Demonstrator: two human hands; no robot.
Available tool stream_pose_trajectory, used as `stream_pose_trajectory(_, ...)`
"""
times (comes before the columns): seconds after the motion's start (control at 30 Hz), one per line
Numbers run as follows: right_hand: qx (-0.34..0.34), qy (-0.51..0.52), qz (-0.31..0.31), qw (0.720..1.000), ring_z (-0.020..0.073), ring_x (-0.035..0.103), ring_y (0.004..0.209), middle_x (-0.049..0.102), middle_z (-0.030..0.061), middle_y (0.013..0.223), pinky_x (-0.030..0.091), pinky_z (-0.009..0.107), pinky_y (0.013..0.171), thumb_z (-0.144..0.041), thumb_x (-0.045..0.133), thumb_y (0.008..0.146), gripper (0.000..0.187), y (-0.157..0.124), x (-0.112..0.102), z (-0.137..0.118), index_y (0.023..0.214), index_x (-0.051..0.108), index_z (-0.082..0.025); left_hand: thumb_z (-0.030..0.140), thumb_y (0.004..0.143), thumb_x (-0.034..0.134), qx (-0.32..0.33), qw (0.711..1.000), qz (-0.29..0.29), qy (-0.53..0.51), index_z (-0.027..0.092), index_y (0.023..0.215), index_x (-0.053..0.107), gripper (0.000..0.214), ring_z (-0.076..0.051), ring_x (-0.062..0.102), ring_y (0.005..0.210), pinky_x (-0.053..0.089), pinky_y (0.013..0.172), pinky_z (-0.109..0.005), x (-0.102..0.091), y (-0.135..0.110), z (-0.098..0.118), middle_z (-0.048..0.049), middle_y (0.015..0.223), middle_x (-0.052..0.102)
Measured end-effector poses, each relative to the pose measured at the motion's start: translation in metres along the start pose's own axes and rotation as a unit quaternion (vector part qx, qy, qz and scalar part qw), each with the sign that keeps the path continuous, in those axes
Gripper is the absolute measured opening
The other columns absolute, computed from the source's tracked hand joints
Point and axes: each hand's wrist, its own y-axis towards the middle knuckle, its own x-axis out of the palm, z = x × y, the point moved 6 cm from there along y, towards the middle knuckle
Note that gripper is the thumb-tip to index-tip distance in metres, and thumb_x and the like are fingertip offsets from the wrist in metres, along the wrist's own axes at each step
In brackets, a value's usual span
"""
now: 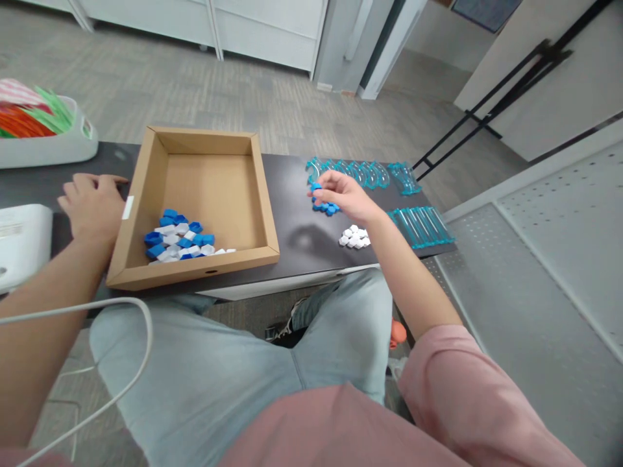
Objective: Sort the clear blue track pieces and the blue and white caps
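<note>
Pinching a blue block (316, 187) in my right fingers (329, 196): likely light, stiff, best gripped by opposite sides; left fingers (84, 183) loosely spread.

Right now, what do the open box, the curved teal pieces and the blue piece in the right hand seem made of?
Open box: matte brown cardboard, by its folded walls.
Curved teal pieces: probably glossy, translucent plastic, by their pale highlights and see-through look.
Blue piece in the right hand: perhaps opaque plastic, from its even color, but too small to be sure.
</note>
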Motion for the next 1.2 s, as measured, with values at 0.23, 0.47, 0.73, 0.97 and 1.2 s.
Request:
stream_pose_trajectory(0.23, 0.085, 0.015, 0.196, 0.977, 0.0141, 0.070, 0.081, 0.082, 0.0000, 0.100, 0.051, 0.026, 0.067, -0.066, 0.112, 0.058, 0.077, -0.047, -0.120, 0.033, 0.090, 0.053, -0.029, 0.026, 0.105, 0.034, -0.005, 1.000, 0.005, 0.000, 0.005, 0.156, 0.067, 0.065, -0.051, 0.044, 0.161, 0.039, 0.132, -0.077, 0.007, 0.009, -0.012, -0.0323, 0.166, 0.052)
stream_pose_trajectory(0.47, 0.086, -0.210, 0.221, 0.949, 0.0174, 0.067, 0.078, 0.068, -0.0062, 0.076, 0.052, 0.032, 0.076, -0.042, 0.110, 0.059, 0.062, -0.046, -0.157, 0.052, 0.082, 0.055, -0.027, 0.044, 0.106, 0.024, 0.002, 1.000, -0.018, -0.017, 0.006, 0.163, 0.063, 0.079, -0.053, 0.036, 0.164, 0.032, 0.133, -0.079, 0.006, 0.007, -0.011, -0.0352, 0.170, 0.045)
stream_pose_trajectory(0.73, 0.206, -0.308, 0.092, 0.924, 0.0224, 0.074, 0.080, 0.079, 0.0010, 0.081, 0.058, 0.035, 0.082, -0.015, 0.098, 0.070, 0.035, -0.041, -0.158, 0.067, 0.093, 0.072, -0.023, 0.050, 0.099, 0.015, -0.006, 1.000, -0.019, 0.018, -0.004, 0.165, 0.059, 0.096, -0.057, 0.040, 0.161, 0.034, 0.133, -0.077, -0.003, -0.004, 0.003, -0.0401, 0.171, 0.044)
stream_pose_trajectory(0.97, 0.134, -0.338, 0.133, 0.922, 0.0244, 0.078, 0.093, 0.085, 0.0085, 0.110, 0.064, 0.042, 0.097, -0.010, 0.077, 0.078, 0.032, -0.041, -0.158, 0.065, 0.107, 0.070, -0.022, 0.054, 0.101, 0.012, 0.000, 1.000, -0.021, 0.013, 0.003, 0.162, 0.063, 0.095, -0.056, 0.038, 0.164, 0.033, 0.135, -0.075, -0.001, -0.002, -0.001, -0.0377, 0.171, 0.044)
stream_pose_trajectory(1.2, 0.111, -0.305, 0.110, 0.939, 0.0240, 0.078, 0.100, 0.083, 0.0126, 0.127, 0.065, 0.049, 0.107, -0.013, 0.073, 0.080, 0.041, -0.036, -0.142, 0.073, 0.119, 0.072, -0.021, 0.037, 0.104, 0.020, -0.016, 1.000, -0.020, 0.011, -0.003, 0.166, 0.057, 0.083, -0.055, 0.039, 0.165, 0.033, 0.135, -0.075, 0.001, 0.000, -0.001, -0.0389, 0.171, 0.044)
